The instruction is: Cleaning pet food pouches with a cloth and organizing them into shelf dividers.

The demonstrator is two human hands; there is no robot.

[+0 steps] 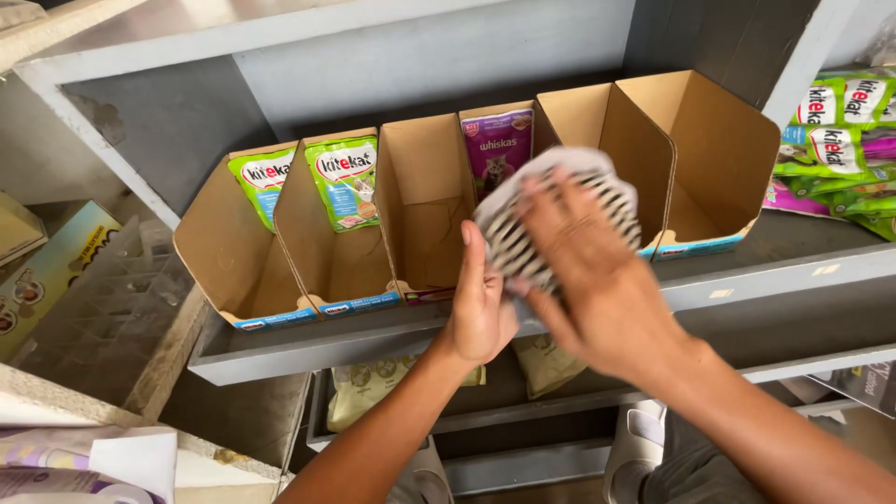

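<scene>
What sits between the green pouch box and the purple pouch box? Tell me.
Head view: one open cardboard box, no pouch visible inside, stands between the green pouch box and the purple pouch box.

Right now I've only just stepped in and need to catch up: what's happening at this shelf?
A person stands at a grey metal shelf lined with open brown cardboard display boxes. Both bare hands hold a stack of pale striped pouches, blurred in motion, in front of the middle boxes: the left hand grips it from below, the right hand lies over it. Two boxes at the left each show a green pouch, one in the middle a purple pouch; the others look empty.
</scene>
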